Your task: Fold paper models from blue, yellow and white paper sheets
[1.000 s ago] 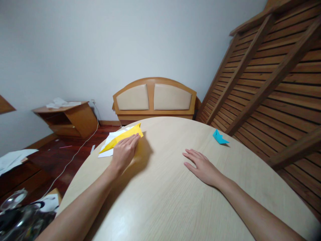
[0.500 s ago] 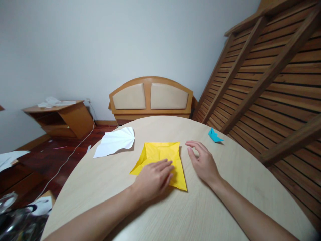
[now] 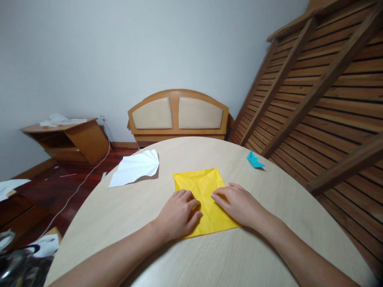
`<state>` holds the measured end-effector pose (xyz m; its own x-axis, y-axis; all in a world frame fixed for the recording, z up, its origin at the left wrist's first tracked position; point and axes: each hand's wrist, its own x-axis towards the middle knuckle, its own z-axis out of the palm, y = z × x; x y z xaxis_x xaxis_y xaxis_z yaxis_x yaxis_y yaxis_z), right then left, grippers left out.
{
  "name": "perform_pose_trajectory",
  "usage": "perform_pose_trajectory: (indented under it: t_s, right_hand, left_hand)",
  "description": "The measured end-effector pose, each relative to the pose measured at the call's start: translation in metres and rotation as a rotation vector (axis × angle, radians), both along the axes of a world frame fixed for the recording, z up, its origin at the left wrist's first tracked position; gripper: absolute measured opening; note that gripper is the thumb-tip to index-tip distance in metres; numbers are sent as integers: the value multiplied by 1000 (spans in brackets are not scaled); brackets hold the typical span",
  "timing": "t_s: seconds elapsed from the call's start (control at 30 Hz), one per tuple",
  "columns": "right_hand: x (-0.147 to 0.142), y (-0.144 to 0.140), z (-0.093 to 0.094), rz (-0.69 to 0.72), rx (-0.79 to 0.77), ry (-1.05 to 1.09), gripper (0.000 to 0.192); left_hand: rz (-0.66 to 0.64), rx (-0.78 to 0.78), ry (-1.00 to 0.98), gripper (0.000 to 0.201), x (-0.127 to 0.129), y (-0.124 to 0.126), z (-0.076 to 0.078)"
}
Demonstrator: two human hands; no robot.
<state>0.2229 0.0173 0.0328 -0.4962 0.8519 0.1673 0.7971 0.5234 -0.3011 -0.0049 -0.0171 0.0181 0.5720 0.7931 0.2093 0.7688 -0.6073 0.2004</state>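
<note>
Soft even light, warped edges

Around your round table, paper and wooden furniture.

On the table (image 3: 269,255) you have a creased white paper sheet (image 3: 135,168) near the far left edge and a small blue folded paper (image 3: 254,160) toward the far right. Beyond stands a padded wooden headboard (image 3: 178,114), a slatted wooden frame (image 3: 323,91) leaning on your right, and a low wooden cabinet (image 3: 67,137) left.
</note>
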Motion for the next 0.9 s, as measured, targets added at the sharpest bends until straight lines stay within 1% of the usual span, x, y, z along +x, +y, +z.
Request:
perform_pose_trajectory:
  t_s: [0.03, 0.1, 0.13, 0.2, 0.3, 0.37, 0.43, 0.47, 0.53, 0.63, 0.7, 0.8, 0.9]
  right_hand:
    - [1, -3, 3, -27, 11, -27, 31]
    - [-5, -11, 7, -34, 48, -27, 33]
    - [-11, -16, 6, -29, 74, 21, 33]
    - [-26, -25, 1, 24, 100, 110, 38]
    - [-42, -29, -14, 156, 5, 149, 49]
    - [-44, -24, -25, 177, -87, 132, 53]
    - [-38, -15, -33, 169, -152, 88, 57]
    - [-33, -9, -36, 148, -159, 69, 59]
    - [-22, 2, -40, 81, -161, 17, 63]
    - [-9, 13, -41, -48, -139, -79, 66]
    - [-5, 16, -41, -88, -114, -123, 67]
    - [-7, 18, -42, -117, -79, -154, 72]
    - [-14, 22, -41, -151, -73, -177, 75]
  left_hand:
    - [-15, 14, -14, 24, 2, 0, -2]
    - [-21, 38, -37, 35, 6, -1, -7]
    - [-27, 39, -42, 43, 9, -2, -10]
    - [-61, 30, -51, 53, 13, -5, -14]
    - [-121, 7, -65, 52, 17, -9, -17]
    - [-132, -14, -57, 54, 16, -12, -17]
    - [-123, -51, -24, 67, 13, -12, -17]
    - [-107, -79, -2, 73, 12, -12, -17]
    - [-65, -147, 51, 79, 8, -9, -16]
    - [20, -211, 126, 78, 1, 0, -16]
    - [99, -203, 163, 75, -6, 9, -16]
    - [200, -153, 213, 70, -16, 24, -16]
    - [374, -98, 266, 68, -21, 39, -11]
